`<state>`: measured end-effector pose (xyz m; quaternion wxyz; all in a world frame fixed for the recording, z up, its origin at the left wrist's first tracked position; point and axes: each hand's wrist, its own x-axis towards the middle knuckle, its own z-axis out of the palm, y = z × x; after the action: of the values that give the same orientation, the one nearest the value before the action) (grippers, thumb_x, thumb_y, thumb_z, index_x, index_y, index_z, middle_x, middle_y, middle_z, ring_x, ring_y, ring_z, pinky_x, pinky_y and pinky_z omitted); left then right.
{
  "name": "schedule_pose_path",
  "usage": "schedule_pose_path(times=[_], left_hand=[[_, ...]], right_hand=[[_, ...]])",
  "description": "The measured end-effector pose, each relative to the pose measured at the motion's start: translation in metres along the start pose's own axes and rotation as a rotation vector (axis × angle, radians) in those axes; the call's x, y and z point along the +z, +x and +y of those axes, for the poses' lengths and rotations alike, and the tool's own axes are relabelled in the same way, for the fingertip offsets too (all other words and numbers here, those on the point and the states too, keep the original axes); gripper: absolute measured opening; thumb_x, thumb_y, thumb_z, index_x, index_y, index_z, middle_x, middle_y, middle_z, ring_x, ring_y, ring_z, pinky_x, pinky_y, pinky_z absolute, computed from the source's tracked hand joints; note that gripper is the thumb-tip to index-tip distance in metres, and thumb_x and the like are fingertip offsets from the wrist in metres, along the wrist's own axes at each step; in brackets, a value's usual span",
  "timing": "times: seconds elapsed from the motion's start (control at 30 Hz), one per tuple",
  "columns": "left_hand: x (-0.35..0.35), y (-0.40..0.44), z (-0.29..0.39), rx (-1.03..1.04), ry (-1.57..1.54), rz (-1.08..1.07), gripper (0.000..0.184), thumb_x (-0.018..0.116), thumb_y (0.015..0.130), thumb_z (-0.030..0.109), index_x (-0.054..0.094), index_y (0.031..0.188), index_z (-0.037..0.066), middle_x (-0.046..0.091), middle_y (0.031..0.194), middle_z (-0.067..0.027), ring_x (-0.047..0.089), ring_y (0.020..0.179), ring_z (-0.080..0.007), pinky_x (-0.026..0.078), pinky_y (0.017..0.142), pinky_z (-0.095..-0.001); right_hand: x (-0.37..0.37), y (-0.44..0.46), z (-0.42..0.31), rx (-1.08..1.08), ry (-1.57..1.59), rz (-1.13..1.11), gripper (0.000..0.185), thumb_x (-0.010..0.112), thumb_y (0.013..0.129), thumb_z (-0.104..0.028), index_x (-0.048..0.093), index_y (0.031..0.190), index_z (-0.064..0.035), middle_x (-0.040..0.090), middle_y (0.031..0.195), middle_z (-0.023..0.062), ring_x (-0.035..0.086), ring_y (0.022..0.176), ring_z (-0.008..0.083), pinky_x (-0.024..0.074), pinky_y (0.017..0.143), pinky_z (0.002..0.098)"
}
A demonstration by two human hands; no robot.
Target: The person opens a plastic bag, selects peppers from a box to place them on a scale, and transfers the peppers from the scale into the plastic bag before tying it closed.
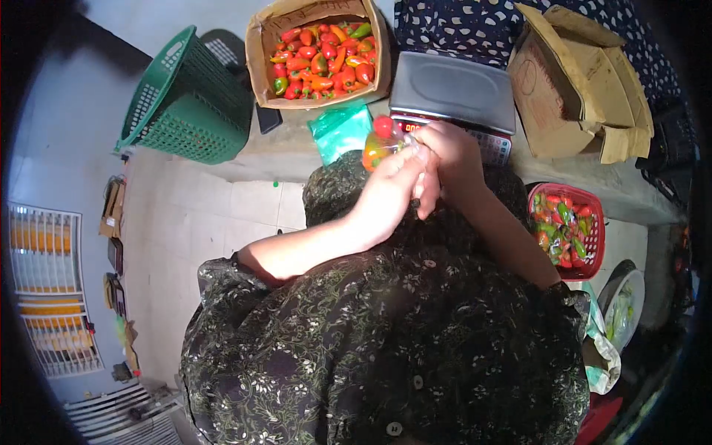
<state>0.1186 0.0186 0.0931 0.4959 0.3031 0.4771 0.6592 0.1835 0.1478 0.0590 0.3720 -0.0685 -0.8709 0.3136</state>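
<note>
Both hands meet in front of the scale, around the gathered top of a small clear bag of red and orange peppers (377,148). My left hand (397,178) is closed on the bag's neck, with the peppers showing beyond its fingers. Pressed against it from the right, my right hand (449,152) has its fingers closed at the twisted plastic; what exactly they pinch is too small to tell. Just behind the hands is a digital scale (452,89) with a lit red display, partly covered by them. Green plastic bags (341,132) lie left of the peppers.
A cardboard box (256,67) of peppers stands at the back, beside a tall green basket (200,126) and a dark phone (268,119). Right of the scale is an open carton (552,96). Bagged peppers fill a red basket (601,241) lower right, near a white bowl (630,308).
</note>
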Motion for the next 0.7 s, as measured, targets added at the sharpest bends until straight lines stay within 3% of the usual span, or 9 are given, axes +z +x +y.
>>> schedule_pose_path(times=[0.17,0.23,0.27,0.3,0.37,0.5,0.53,0.6,0.7], left_hand=[[-0.005,-0.003,-0.03,0.179,0.289,-0.07,0.029,0.039,0.099,0.026,0.052,0.082,0.006,0.055,0.065,-0.0057,0.052,0.055,-0.0172,0.043,0.058,-0.0248],[-0.037,0.022,-0.062,0.647,0.814,-0.034,0.025,0.046,0.096,0.022,0.053,0.08,0.005,0.057,0.069,-0.0078,0.054,0.06,-0.0222,0.043,0.059,-0.0299],[-0.049,0.032,-0.075,0.882,1.074,-0.016,0.023,0.049,0.095,0.021,0.054,0.079,0.004,0.058,0.072,-0.0088,0.055,0.062,-0.0248,0.043,0.059,-0.0324],[-0.059,0.033,-0.074,0.854,1.243,0.059,0.02,0.053,0.092,0.019,0.059,0.08,0.004,0.06,0.081,-0.0107,0.057,0.072,-0.0297,0.045,0.065,-0.0356],[-0.07,0.034,-0.069,0.761,1.258,0.003,0.016,0.056,0.089,0.022,0.061,0.084,0.008,0.06,0.088,-0.0075,0.058,0.085,-0.026,0.043,0.077,-0.0376],[-0.079,0.039,-0.017,0.835,1.522,-0.098,0.009,0.064,0.079,0.025,0.062,0.085,0.02,0.057,0.094,0.0054,0.053,0.095,-0.0153,0.03,0.093,-0.0448],[-0.09,0.056,-0.012,1.227,1.7,-0.069,0.023,0.066,0.068,0.025,0.058,0.089,0.019,0.06,0.093,0.0058,0.055,0.089,-0.0141,0.022,0.098,-0.0425],[-0.085,0.05,0.003,1.151,1.676,-0.085,0.007,0.063,0.072,0.023,0.059,0.078,0.023,0.056,0.087,0.0086,0.053,0.091,-0.0121,0.025,0.093,-0.0457],[-0.084,0.052,0.035,0.994,1.721,-0.264,0.008,0.061,0.076,0.022,0.058,0.078,0.015,0.059,0.083,0.0004,0.057,0.08,-0.0172,0.036,0.085,-0.0382]], right_hand=[[0.004,-0.016,0.0,0.49,0.417,-0.045,0.015,0.057,0.08,-0.017,0.058,0.076,-0.0031,0.057,0.065,0.0045,0.053,0.061,0.0099,0.0428,0.056,0.0291],[0.001,-0.012,-0.002,0.628,0.631,-0.002,0.016,0.055,0.084,-0.017,0.061,0.078,-0.0028,0.056,0.065,0.0025,0.051,0.063,0.0064,0.0421,0.058,0.0268],[0.002,-0.014,0.002,0.59,0.653,-0.051,0.017,0.054,0.084,-0.016,0.061,0.078,-0.0024,0.057,0.066,0.0027,0.052,0.064,0.0066,0.0427,0.059,0.0263],[0.004,-0.017,0.01,0.55,0.673,-0.098,0.018,0.054,0.085,-0.016,0.062,0.078,-0.002,0.058,0.066,0.0028,0.053,0.065,0.0069,0.0433,0.061,0.0258],[-0.002,-0.017,0.007,0.52,0.819,-0.177,0.015,0.053,0.088,-0.01,0.062,0.08,-0.0001,0.061,0.08,0.0013,0.054,0.076,0.0084,0.0433,0.072,0.0244],[-0.007,-0.015,0.007,0.006,0.874,-0.241,0.006,0.061,0.08,-0.004,0.064,0.078,0.0004,0.062,0.081,0.0087,0.058,0.086,0.0229,0.0449,0.085,0.0366],[-0.012,-0.012,0.002,-0.049,0.773,-0.245,0.006,0.061,0.08,-0.006,0.065,0.079,-0.0006,0.062,0.082,0.0089,0.059,0.087,0.0226,0.0454,0.084,0.0357],[-0.028,-0.002,-0.011,-0.163,0.563,-0.249,0.008,0.061,0.08,-0.009,0.066,0.081,-0.0024,0.063,0.085,0.0092,0.06,0.088,0.0222,0.0464,0.082,0.0339],[-0.031,-0.001,-0.002,-0.237,0.076,-0.046,0.006,0.06,0.077,-0.011,0.061,0.073,-0.0066,0.061,0.081,0.0079,0.059,0.082,0.0269,0.0482,0.075,0.0376]])
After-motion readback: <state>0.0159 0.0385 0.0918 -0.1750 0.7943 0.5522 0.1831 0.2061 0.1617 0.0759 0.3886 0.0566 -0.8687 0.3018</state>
